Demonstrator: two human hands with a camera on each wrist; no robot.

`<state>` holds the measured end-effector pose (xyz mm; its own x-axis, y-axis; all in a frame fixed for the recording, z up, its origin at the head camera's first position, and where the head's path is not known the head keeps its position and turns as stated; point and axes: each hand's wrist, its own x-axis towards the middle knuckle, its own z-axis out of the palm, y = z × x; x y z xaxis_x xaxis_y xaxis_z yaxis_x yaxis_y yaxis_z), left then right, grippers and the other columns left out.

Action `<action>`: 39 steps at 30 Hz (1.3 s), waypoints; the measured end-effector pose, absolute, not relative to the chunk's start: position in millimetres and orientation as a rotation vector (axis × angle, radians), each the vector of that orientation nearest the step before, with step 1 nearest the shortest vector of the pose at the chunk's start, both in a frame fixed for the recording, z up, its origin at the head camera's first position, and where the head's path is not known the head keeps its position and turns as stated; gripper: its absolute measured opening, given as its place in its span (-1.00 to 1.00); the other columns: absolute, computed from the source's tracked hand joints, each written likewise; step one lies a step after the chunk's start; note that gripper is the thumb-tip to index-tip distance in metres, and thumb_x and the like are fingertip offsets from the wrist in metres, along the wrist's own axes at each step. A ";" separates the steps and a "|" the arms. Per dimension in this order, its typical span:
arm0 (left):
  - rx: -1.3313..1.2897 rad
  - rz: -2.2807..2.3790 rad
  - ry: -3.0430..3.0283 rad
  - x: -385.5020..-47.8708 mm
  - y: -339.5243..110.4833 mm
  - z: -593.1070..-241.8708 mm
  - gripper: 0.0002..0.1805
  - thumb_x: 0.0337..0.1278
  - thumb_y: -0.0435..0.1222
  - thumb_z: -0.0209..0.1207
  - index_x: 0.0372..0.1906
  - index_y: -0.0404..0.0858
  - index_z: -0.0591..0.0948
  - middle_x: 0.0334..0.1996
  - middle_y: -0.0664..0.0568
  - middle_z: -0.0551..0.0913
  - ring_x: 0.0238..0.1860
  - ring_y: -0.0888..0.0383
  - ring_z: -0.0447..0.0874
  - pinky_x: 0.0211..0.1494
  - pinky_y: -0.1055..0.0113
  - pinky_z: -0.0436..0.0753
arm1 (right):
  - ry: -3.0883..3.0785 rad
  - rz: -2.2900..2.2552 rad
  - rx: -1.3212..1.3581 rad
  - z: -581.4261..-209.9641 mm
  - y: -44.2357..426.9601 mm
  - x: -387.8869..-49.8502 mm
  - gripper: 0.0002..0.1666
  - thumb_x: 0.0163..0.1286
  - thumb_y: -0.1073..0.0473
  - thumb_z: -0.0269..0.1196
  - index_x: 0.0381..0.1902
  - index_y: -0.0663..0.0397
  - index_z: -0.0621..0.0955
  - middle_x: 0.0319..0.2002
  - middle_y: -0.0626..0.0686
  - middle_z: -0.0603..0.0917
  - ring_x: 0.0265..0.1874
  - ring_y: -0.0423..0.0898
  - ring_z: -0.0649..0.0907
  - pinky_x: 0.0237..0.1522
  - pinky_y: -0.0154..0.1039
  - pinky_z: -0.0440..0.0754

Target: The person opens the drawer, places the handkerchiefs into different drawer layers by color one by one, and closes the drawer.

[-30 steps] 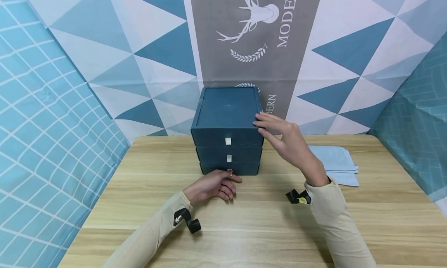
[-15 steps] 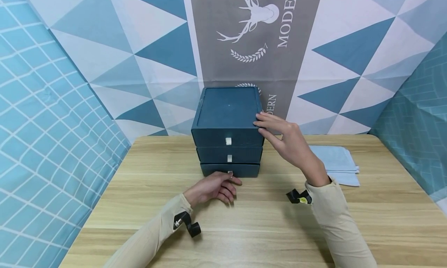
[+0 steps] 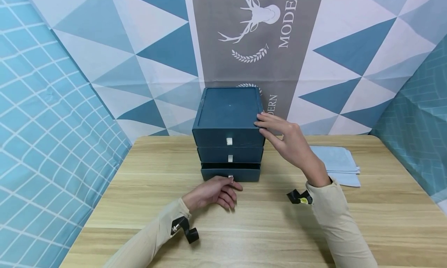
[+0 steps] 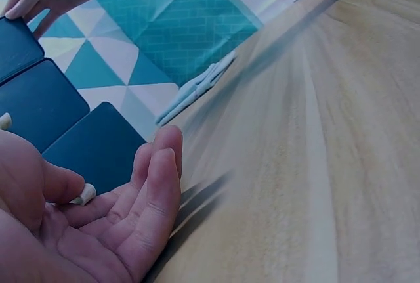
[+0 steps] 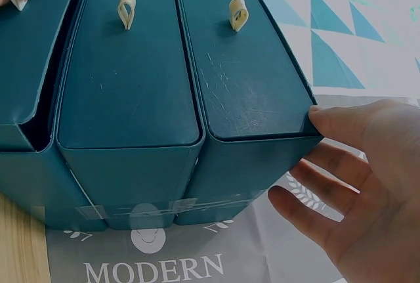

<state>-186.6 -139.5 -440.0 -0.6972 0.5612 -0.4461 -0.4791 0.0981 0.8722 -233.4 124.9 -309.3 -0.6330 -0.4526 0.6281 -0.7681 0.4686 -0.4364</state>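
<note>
Bottom drawer point(image 3: 246, 175) further toward camera, front crosswise

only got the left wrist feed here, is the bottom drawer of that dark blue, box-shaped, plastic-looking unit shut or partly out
Observer: Partly out. In the head view, the front of the dark blue, rectangular bottom drawer stands forward of the dark blue, box-shaped, plastic-looking drawer unit, with dark space showing behind it.
Operator: any marks on the others
Observer: Yes. The right wrist view shows pale, thin scratches on the front of the dark blue, rectangular top drawer.
Operator: anything to grip on that one
Observer: Yes, a small cream, loop-shaped tab, also in the right wrist view.
</note>
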 end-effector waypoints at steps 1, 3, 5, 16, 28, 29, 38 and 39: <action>0.086 1.706 1.604 -185.8 -139.6 -440.0 -0.47 0.63 -0.08 -0.24 0.22 -0.40 0.53 -0.38 -0.02 0.69 -0.40 0.11 0.75 -0.30 0.25 0.74 | -2.294 0.999 1.019 -309.3 124.9 -233.4 -0.64 0.46 0.21 0.25 0.18 0.05 0.66 0.32 0.07 0.53 0.39 -0.04 0.42 0.27 0.08 0.47; 0.092 1.707 1.600 -184.2 -139.7 -440.2 -0.47 0.63 -0.08 -0.24 0.22 -0.41 0.53 -0.38 -0.02 0.69 -0.40 0.11 0.75 -0.31 0.25 0.74 | -2.295 0.999 1.017 -309.5 124.9 -233.3 -0.64 0.46 0.21 0.25 0.18 0.05 0.66 0.32 0.07 0.53 0.39 -0.04 0.42 0.27 0.08 0.48; 0.097 1.708 1.596 -182.8 -140.0 -440.3 -0.47 0.62 -0.08 -0.23 0.22 -0.41 0.52 -0.38 -0.02 0.69 -0.41 0.11 0.75 -0.32 0.25 0.74 | -2.293 1.001 1.019 -309.3 124.7 -233.2 -0.64 0.46 0.21 0.25 0.18 0.05 0.66 0.32 0.07 0.53 0.39 -0.04 0.42 0.26 0.08 0.49; 0.083 1.706 1.580 -177.7 -140.1 -438.4 -0.47 0.63 -0.09 -0.24 0.23 -0.41 0.52 -0.38 -0.02 0.69 -0.40 0.11 0.75 -0.31 0.26 0.74 | -2.280 1.017 1.029 -309.4 124.9 -232.9 -0.64 0.44 0.23 0.26 0.17 0.07 0.66 0.31 0.08 0.53 0.38 0.01 0.43 0.27 0.06 0.48; 0.109 1.704 1.579 -172.8 -140.5 -438.9 -0.47 0.63 -0.08 -0.24 0.23 -0.41 0.51 -0.37 -0.02 0.69 -0.40 0.11 0.76 -0.30 0.25 0.75 | -2.288 1.014 1.024 -309.4 125.1 -233.2 -0.64 0.45 0.23 0.26 0.17 0.07 0.66 0.32 0.07 0.53 0.39 -0.06 0.41 0.28 0.06 0.47; 0.108 1.702 1.579 -172.2 -140.6 -438.8 -0.47 0.63 -0.08 -0.23 0.23 -0.41 0.51 -0.37 -0.02 0.69 -0.40 0.11 0.76 -0.30 0.25 0.74 | -2.288 1.015 1.025 -309.3 125.2 -233.1 -0.64 0.45 0.23 0.26 0.17 0.07 0.66 0.32 0.07 0.53 0.39 -0.06 0.41 0.28 0.06 0.47; 0.113 1.686 1.590 -164.4 -142.3 -440.0 -0.48 0.62 -0.08 -0.21 0.19 -0.39 0.55 -0.39 -0.04 0.68 -0.43 0.08 0.76 -0.36 0.23 0.75 | -2.288 1.017 1.027 -309.2 125.1 -232.9 -0.64 0.45 0.22 0.25 0.17 0.06 0.66 0.32 0.07 0.53 0.39 -0.05 0.42 0.28 0.06 0.47; 0.114 1.684 1.589 -163.4 -142.4 -440.1 -0.48 0.62 -0.08 -0.20 0.19 -0.39 0.55 -0.39 -0.05 0.68 -0.43 0.08 0.76 -0.36 0.22 0.75 | -2.290 1.016 1.026 -309.0 125.0 -232.9 -0.64 0.45 0.22 0.25 0.18 0.06 0.66 0.32 0.07 0.53 0.39 -0.04 0.42 0.28 0.07 0.47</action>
